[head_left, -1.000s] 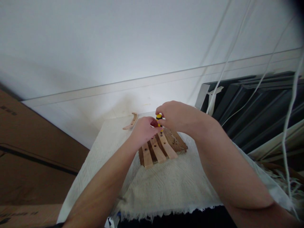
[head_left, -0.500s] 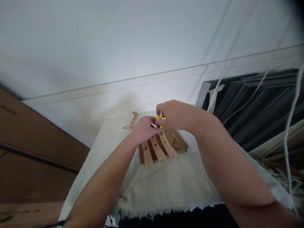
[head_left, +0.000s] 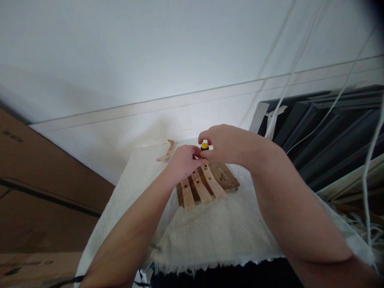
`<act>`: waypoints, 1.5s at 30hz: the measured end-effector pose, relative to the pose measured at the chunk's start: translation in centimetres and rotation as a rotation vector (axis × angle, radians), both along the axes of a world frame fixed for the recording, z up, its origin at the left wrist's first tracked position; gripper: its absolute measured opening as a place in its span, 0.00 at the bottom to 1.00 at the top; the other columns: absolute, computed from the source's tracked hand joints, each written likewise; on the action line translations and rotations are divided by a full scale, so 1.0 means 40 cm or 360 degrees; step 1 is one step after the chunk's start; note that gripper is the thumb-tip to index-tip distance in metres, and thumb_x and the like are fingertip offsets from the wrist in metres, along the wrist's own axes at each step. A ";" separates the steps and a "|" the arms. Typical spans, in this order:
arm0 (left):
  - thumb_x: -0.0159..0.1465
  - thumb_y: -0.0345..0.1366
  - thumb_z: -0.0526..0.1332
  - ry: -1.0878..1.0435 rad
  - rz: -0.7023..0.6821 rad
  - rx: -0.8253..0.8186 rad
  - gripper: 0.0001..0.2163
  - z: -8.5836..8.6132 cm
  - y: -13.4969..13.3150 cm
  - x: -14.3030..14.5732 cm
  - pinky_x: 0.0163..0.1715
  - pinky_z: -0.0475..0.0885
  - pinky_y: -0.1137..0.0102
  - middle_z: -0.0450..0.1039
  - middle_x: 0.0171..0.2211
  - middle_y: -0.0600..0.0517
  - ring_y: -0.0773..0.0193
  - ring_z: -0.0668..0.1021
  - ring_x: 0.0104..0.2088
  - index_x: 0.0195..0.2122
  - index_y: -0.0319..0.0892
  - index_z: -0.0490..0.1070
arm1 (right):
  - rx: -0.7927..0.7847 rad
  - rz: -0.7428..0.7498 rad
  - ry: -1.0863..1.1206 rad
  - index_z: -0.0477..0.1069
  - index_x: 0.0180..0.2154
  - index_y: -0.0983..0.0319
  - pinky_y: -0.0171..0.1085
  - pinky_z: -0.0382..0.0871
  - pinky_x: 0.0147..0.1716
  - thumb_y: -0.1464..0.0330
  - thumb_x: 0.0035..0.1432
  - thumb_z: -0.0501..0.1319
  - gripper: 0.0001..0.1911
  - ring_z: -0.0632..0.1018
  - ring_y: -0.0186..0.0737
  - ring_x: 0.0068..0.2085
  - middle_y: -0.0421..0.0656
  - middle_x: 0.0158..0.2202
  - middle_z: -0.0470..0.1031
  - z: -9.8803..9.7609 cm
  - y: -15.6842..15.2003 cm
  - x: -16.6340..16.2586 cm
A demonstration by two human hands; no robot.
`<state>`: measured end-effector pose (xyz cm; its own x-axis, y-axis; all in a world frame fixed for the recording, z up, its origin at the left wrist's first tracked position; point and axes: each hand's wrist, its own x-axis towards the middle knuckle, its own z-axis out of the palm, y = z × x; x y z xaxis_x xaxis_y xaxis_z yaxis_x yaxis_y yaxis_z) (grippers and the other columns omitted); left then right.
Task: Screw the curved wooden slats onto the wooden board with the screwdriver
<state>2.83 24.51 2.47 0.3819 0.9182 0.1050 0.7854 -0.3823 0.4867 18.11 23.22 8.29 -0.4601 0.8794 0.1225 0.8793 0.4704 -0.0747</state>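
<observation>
A short yellow-and-black screwdriver (head_left: 204, 147) stands nearly upright over the rightmost of three curved, pale wooden pieces (head_left: 212, 183). My right hand (head_left: 223, 142) has its thumb and fingers around the handle, the yellow cap showing between them. From the left, my left hand (head_left: 185, 158) pinches low on the screwdriver, close to a hole in the wood; the tip itself is hard to make out. The pieces have dark holes and lie side by side on a brown wooden board (head_left: 228, 181) dotted with small holes. My left hand covers their far ends.
Another curved wooden piece (head_left: 168, 151) lies behind on the cloth-covered table (head_left: 210, 232), near the white wall (head_left: 144, 132). Cardboard boxes (head_left: 45, 200) stand at left. Dark panels (head_left: 336, 128) lean at right, with white cords (head_left: 289, 80) hanging before them.
The right hand's fingers have loosened slightly around the handle, and more of the yellow-and-black top shows. The left hand keeps its place; the whole view has shifted a little.
</observation>
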 end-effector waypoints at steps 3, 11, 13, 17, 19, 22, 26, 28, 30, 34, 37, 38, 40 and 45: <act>0.59 0.35 0.61 0.0060 -0.0108 0.0016 0.09 0.006 -0.002 -0.002 0.29 0.66 0.72 0.78 0.31 0.50 0.65 0.76 0.29 0.36 0.39 0.79 | -0.0017 0.0053 -0.0070 0.78 0.38 0.61 0.37 0.64 0.32 0.65 0.56 0.59 0.12 0.77 0.43 0.36 0.48 0.34 0.79 0.002 -0.001 0.004; 0.57 0.38 0.64 0.0085 -0.0041 0.0044 0.10 -0.001 -0.002 0.001 0.29 0.67 0.71 0.79 0.31 0.50 0.65 0.75 0.27 0.36 0.40 0.79 | 0.0127 -0.0227 -0.0091 0.79 0.38 0.64 0.39 0.66 0.31 0.55 0.56 0.59 0.20 0.78 0.47 0.37 0.52 0.34 0.79 0.000 -0.001 -0.013; 0.58 0.39 0.63 0.0139 -0.0012 0.0095 0.10 -0.004 0.001 0.000 0.30 0.67 0.70 0.78 0.30 0.49 0.64 0.75 0.27 0.34 0.39 0.79 | 0.0090 -0.0129 -0.0068 0.78 0.40 0.63 0.38 0.66 0.32 0.58 0.56 0.59 0.18 0.78 0.45 0.36 0.50 0.35 0.79 -0.003 0.002 -0.007; 0.58 0.37 0.62 0.0142 -0.0084 0.0106 0.09 -0.006 0.002 -0.004 0.30 0.68 0.70 0.78 0.30 0.49 0.64 0.75 0.28 0.36 0.39 0.79 | 0.0127 -0.0007 -0.0122 0.78 0.40 0.62 0.37 0.66 0.32 0.65 0.57 0.58 0.14 0.78 0.43 0.36 0.49 0.35 0.80 -0.004 0.001 0.002; 0.57 0.37 0.62 0.0102 -0.0104 0.0080 0.10 -0.008 0.002 -0.004 0.31 0.68 0.71 0.79 0.31 0.49 0.64 0.76 0.29 0.37 0.40 0.79 | 0.0183 -0.0089 -0.0149 0.78 0.38 0.63 0.37 0.65 0.31 0.62 0.57 0.58 0.15 0.78 0.45 0.36 0.50 0.34 0.80 -0.002 -0.003 -0.002; 0.55 0.40 0.64 0.0026 -0.0060 0.0049 0.11 -0.012 0.004 -0.003 0.31 0.69 0.70 0.79 0.33 0.49 0.64 0.77 0.30 0.35 0.39 0.78 | 0.0195 -0.0165 -0.0160 0.79 0.35 0.64 0.38 0.65 0.30 0.58 0.57 0.58 0.18 0.78 0.47 0.36 0.52 0.33 0.79 0.000 -0.008 -0.008; 0.57 0.41 0.63 0.0075 -0.0014 0.0089 0.11 -0.014 0.006 -0.002 0.31 0.69 0.70 0.79 0.33 0.48 0.63 0.77 0.29 0.34 0.39 0.78 | 0.0173 -0.0153 -0.0096 0.78 0.39 0.64 0.38 0.65 0.30 0.58 0.56 0.59 0.17 0.77 0.45 0.36 0.51 0.34 0.79 -0.006 0.001 -0.003; 0.58 0.39 0.62 0.0099 -0.0051 0.0106 0.10 -0.013 0.006 -0.003 0.32 0.69 0.70 0.79 0.33 0.48 0.64 0.77 0.29 0.35 0.39 0.78 | 0.0150 -0.0049 -0.0072 0.77 0.41 0.62 0.36 0.64 0.30 0.61 0.56 0.60 0.15 0.77 0.43 0.35 0.48 0.35 0.79 -0.009 0.008 0.004; 0.58 0.37 0.61 0.0101 -0.0095 0.0102 0.09 -0.011 0.004 -0.005 0.33 0.70 0.70 0.80 0.34 0.48 0.64 0.77 0.30 0.36 0.40 0.79 | 0.0148 0.0014 -0.0097 0.77 0.40 0.61 0.36 0.64 0.31 0.64 0.56 0.59 0.13 0.77 0.42 0.35 0.47 0.35 0.79 -0.009 0.012 0.008; 0.56 0.39 0.64 0.0000 -0.0071 0.0066 0.10 -0.015 0.000 -0.002 0.34 0.71 0.69 0.80 0.35 0.49 0.64 0.77 0.31 0.36 0.40 0.78 | 0.0169 -0.0164 -0.0154 0.78 0.36 0.64 0.39 0.64 0.31 0.59 0.58 0.58 0.16 0.77 0.47 0.35 0.51 0.32 0.79 -0.005 0.005 -0.004; 0.55 0.41 0.65 -0.0025 -0.0057 0.0079 0.11 -0.021 0.000 0.003 0.33 0.71 0.69 0.80 0.34 0.49 0.64 0.77 0.30 0.35 0.40 0.78 | 0.0123 -0.0286 -0.0134 0.78 0.36 0.64 0.39 0.64 0.31 0.58 0.58 0.57 0.18 0.77 0.47 0.35 0.53 0.33 0.79 -0.002 -0.003 -0.018; 0.56 0.40 0.65 -0.0015 -0.0052 0.0085 0.10 -0.023 0.001 0.004 0.33 0.70 0.70 0.80 0.33 0.49 0.64 0.77 0.30 0.35 0.40 0.78 | 0.0112 -0.0288 -0.0116 0.78 0.37 0.64 0.39 0.64 0.30 0.58 0.58 0.57 0.18 0.77 0.47 0.35 0.52 0.33 0.79 -0.002 -0.003 -0.020; 0.57 0.39 0.64 0.0008 -0.0031 0.0086 0.10 -0.023 0.004 0.003 0.32 0.70 0.70 0.79 0.32 0.48 0.64 0.77 0.29 0.35 0.39 0.78 | 0.0088 -0.0193 -0.0065 0.78 0.40 0.63 0.38 0.64 0.30 0.59 0.57 0.57 0.17 0.77 0.46 0.35 0.51 0.35 0.79 -0.002 0.000 -0.016; 0.57 0.38 0.64 -0.0003 -0.0096 0.0028 0.09 -0.021 0.012 -0.005 0.32 0.70 0.71 0.80 0.33 0.48 0.64 0.77 0.30 0.35 0.39 0.79 | 0.0021 0.0031 -0.0051 0.77 0.40 0.60 0.37 0.62 0.30 0.63 0.55 0.59 0.14 0.76 0.41 0.33 0.46 0.34 0.79 -0.004 0.011 0.005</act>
<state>2.63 25.00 1.63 0.4360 0.8916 0.1219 0.7598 -0.4373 0.4811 18.31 23.65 8.15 -0.4811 0.8686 0.1189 0.8718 0.4883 -0.0400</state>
